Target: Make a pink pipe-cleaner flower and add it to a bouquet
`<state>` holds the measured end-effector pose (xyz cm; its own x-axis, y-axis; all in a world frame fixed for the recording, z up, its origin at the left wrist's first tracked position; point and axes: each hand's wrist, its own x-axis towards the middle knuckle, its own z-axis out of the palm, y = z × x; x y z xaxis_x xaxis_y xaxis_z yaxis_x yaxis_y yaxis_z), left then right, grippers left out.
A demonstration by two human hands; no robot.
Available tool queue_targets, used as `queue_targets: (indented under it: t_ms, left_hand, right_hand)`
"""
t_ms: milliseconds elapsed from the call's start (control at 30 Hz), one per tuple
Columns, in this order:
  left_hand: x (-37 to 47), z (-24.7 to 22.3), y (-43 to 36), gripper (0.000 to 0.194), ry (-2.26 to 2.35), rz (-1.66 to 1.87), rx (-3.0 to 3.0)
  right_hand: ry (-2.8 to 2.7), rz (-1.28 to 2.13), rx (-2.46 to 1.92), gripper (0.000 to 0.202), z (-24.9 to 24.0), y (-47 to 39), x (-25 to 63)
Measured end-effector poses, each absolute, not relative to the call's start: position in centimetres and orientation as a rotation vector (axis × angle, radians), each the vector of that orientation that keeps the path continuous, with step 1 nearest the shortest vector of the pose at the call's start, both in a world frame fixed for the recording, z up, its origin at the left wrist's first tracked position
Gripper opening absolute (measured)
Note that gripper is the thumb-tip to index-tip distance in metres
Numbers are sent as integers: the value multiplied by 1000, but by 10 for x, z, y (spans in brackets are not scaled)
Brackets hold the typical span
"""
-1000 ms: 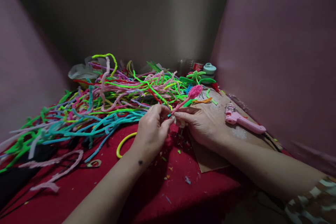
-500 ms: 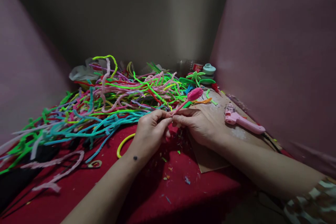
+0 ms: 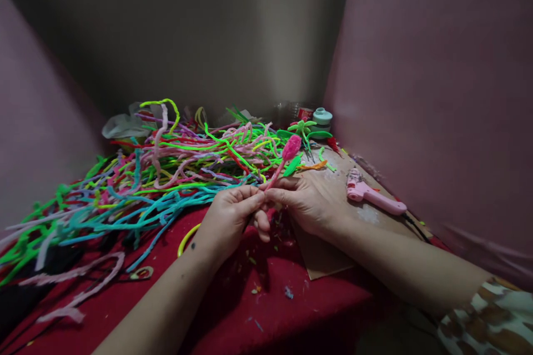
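Note:
Between my two hands stands a pink pipe-cleaner flower bud (image 3: 291,147) on a thin pink stem, tilted up to the right. My left hand (image 3: 236,213) pinches the lower end of the stem with thumb and forefinger, its other fingers curled below. Close against it, my right hand (image 3: 303,203) pinches the same stem; its fingertips nearly touch the left ones. A green pipe-cleaner leaf (image 3: 292,166) shows just behind the stem, and I cannot tell whether it is joined to it. The stem's bottom end is hidden by my fingers.
A tangled heap of coloured pipe cleaners (image 3: 200,158) covers the left and back. A pink glue gun (image 3: 375,196) lies on cardboard (image 3: 333,180) at the right, its cord trailing. Behind are a green pipe-cleaner flower (image 3: 303,126) and a lidded jar (image 3: 322,117). Scraps litter the red cloth (image 3: 233,299).
The pink bud now stands more upright and has turned, with both hands still pinching its stem. The whole view has shifted slightly, so the surroundings sit further left.

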<state>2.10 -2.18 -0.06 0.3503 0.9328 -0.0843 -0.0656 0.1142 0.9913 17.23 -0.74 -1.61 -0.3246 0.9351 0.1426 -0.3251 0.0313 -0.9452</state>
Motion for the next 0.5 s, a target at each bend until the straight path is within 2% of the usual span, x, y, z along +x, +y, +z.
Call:
queue_targets:
  t_ms: [133, 233, 367, 500]
  left_hand:
    - [17, 0, -20, 22, 896, 874, 1277]
    - [12, 1, -14, 27, 927, 932, 1354]
    - [19, 5, 1, 20, 1234, 1040, 1527]
    - [51, 11, 23, 15, 1419, 779, 2080]
  right_hand:
    - [-1262, 1554, -627, 9, -19, -8, 173]
    - [-1274, 1437, -633, 9, -9, -6, 178]
    - [-1199, 1323, -599, 8, 21, 6, 200]
    - [-1066, 1213, -605, 4, 45, 13, 226]
